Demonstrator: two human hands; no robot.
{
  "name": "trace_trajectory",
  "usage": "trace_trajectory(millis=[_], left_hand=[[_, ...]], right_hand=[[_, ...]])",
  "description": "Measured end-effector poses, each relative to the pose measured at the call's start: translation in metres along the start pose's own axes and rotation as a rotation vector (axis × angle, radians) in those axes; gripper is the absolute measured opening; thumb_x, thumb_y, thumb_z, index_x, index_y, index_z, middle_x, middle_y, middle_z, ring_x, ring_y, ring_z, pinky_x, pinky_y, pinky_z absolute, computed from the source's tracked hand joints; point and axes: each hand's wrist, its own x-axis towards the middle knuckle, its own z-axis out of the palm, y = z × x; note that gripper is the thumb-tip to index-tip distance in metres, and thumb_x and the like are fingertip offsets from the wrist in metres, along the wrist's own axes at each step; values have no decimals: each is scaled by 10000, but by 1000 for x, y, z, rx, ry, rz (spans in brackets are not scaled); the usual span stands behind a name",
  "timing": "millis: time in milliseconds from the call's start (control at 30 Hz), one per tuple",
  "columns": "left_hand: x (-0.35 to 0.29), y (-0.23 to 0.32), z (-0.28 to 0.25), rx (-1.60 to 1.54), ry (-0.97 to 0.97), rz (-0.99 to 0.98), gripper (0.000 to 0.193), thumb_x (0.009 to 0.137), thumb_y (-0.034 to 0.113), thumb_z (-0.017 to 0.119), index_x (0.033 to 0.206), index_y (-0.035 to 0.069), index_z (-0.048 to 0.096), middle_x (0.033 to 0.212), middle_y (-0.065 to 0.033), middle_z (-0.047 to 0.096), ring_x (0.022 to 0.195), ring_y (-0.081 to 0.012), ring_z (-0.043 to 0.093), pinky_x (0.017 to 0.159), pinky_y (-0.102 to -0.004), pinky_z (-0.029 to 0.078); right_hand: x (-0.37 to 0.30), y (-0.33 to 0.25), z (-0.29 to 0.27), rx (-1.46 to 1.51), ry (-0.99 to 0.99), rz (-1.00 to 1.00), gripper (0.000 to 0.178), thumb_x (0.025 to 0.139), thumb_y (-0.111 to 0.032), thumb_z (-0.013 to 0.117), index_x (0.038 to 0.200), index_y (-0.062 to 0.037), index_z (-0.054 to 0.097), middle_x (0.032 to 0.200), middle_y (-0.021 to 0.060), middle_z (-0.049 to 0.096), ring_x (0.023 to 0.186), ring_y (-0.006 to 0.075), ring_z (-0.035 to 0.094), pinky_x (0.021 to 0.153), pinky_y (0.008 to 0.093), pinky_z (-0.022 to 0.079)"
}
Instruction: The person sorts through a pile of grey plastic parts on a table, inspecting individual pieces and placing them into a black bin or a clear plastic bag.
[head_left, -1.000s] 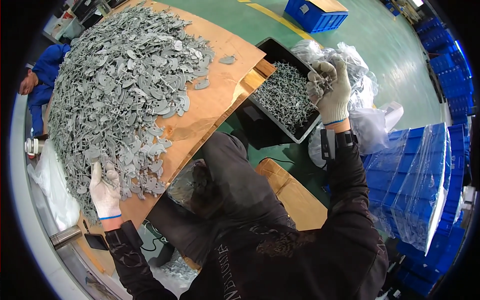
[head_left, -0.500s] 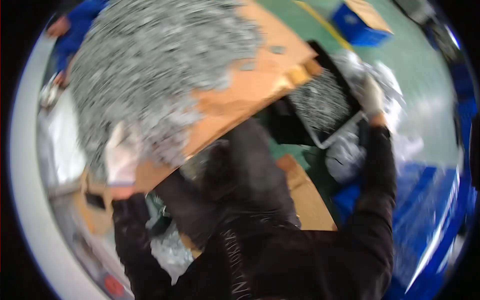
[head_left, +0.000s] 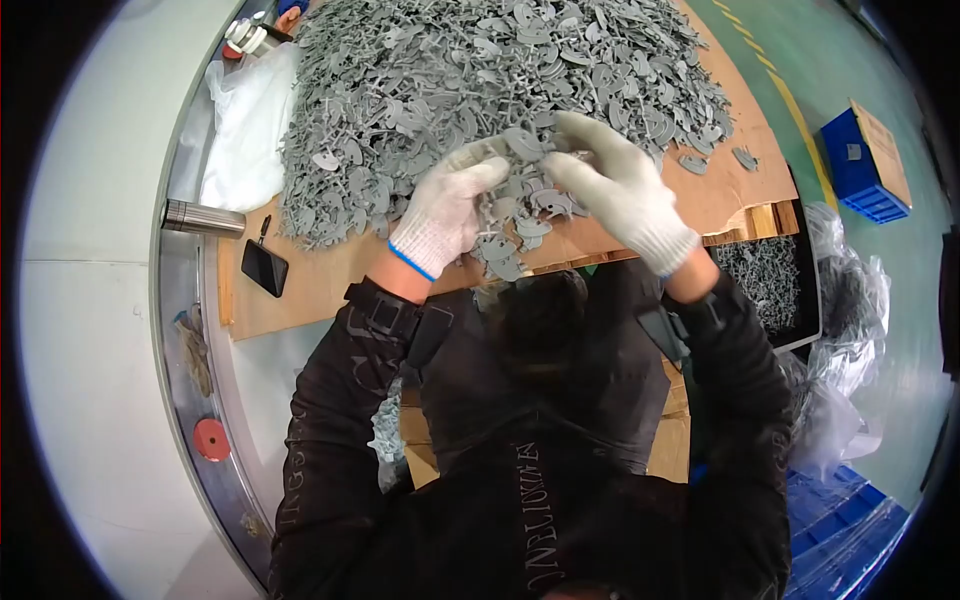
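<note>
Heap of gray parts (head_left: 450, 90) spreads across a wooden tabletop (head_left: 330, 290). Over the heap's near edge, a person's gloved left hand (head_left: 447, 205) curls its fingers beside one flat, curved part (head_left: 523, 143); whether they grasp it cannot be told. Opposite, the gloved right hand (head_left: 625, 195) shows fingers parted and released. Left of the heap lie a white plastic bag (head_left: 245, 150) and a metal cylinder (head_left: 203, 218); to its right, a black bin (head_left: 808, 290) contains small gray pieces (head_left: 760, 280).
</note>
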Motion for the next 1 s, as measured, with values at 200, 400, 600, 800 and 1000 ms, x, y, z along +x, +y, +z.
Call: trace_trajectory(millis=[200,400,600,800,1000], left_hand=[[9,-2,-16,51,-20,-25,185,1063,62,699,1245,86,716,1065,-29,750,867,-138,743,646,-260,599],[10,4,-28,2,41,91,177,1070,70,680,1245,70,701,1051,-58,746,834,-159,726,651,-288,617],[15,9,-36,-292,-81,73,192,1117,106,586,1278,33,662,1050,-101,733,848,-202,727,661,-315,623],[13,7,-10,-477,-12,85,223,1147,147,534,1284,-1,629,1081,-143,719,913,-271,722,765,-380,629],[32,-8,-24,-233,-41,279,327,1172,275,492,1263,-12,621,1079,-171,709,945,-318,706,861,-458,607]], right_hand=[[34,26,41,-106,20,-177,412,1041,-226,745,1397,-19,719,1185,75,781,993,112,720,866,282,596],[43,45,45,162,432,-249,383,1013,-153,736,1383,-53,738,1229,118,790,1034,188,744,932,328,596],[40,38,36,-421,288,-272,486,988,-134,737,1456,-17,675,1306,154,762,1062,219,741,957,354,601],[6,-11,56,78,-26,89,755,948,-193,773,1619,17,498,1410,186,714,1106,215,738,977,361,607],[5,16,76,7,-3,44,818,924,-205,795,1643,7,468,1396,179,722,1110,217,742,972,363,611]])
